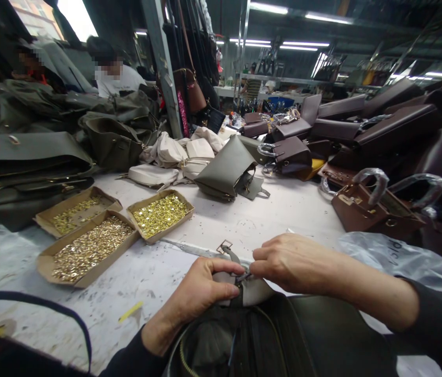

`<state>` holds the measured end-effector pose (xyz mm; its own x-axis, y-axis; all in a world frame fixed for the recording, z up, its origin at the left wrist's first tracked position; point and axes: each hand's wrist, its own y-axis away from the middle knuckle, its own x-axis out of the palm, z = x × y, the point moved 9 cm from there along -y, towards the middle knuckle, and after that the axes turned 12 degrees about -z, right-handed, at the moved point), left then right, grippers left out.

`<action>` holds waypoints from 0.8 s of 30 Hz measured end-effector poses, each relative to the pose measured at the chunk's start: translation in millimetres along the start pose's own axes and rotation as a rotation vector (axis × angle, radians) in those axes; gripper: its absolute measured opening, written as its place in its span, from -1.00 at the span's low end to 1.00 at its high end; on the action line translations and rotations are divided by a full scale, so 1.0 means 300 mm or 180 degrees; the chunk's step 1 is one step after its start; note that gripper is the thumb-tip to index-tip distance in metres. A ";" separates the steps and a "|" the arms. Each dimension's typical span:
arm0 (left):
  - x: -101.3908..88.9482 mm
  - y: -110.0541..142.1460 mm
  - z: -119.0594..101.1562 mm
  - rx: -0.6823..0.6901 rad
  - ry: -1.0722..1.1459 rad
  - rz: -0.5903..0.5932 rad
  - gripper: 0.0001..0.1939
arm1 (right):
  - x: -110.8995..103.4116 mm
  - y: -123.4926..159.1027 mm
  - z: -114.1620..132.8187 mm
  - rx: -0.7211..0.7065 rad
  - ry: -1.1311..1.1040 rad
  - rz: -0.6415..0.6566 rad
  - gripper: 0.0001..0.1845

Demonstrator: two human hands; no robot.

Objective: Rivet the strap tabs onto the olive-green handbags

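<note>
A dark olive handbag (315, 330) lies open close in front of me, with a zip along its inner edge. At its upper edge, my left hand (201, 285) pinches a grey-green flap of the bag between thumb and forefinger. My right hand (283, 262) is closed beside it, its bent fingers meeting the same spot; a small dark piece shows between the fingertips, too small to name. Just beyond the fingers a short strap with a square metal buckle (225, 246) sticks out over the table.
Cardboard trays of small gold-coloured metal fittings (91, 248) and yellow ones (160, 214) stand at left. An olive bag (226, 167) and pale bags (161, 162) lie beyond. Maroon handbags (377, 204) and a clear plastic bag (393, 256) are at right. Another person (114, 73) is at the back.
</note>
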<state>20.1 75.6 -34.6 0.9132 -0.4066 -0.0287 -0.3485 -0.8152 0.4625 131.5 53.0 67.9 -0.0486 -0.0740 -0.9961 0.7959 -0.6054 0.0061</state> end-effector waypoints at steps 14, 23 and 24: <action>0.010 0.008 0.004 0.0000 0.0013 -0.0070 -0.56 | 0.050 0.019 -0.010 -0.0002 -0.0239 -0.0208 -0.88; 0.011 0.013 0.012 0.0093 -0.0093 -0.0086 -0.57 | 0.075 0.013 -0.041 0.0510 -0.0988 -0.0111 -0.85; 0.012 0.013 0.013 0.0100 -0.0116 -0.0082 -0.57 | 0.084 0.015 -0.050 0.0625 -0.1103 -0.0090 -0.84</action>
<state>21.1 69.4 -36.3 0.9138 -0.3995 -0.0729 -0.3318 -0.8381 0.4331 143.0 60.4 41.6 -0.2963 -0.2976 -0.9075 0.6623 -0.7487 0.0293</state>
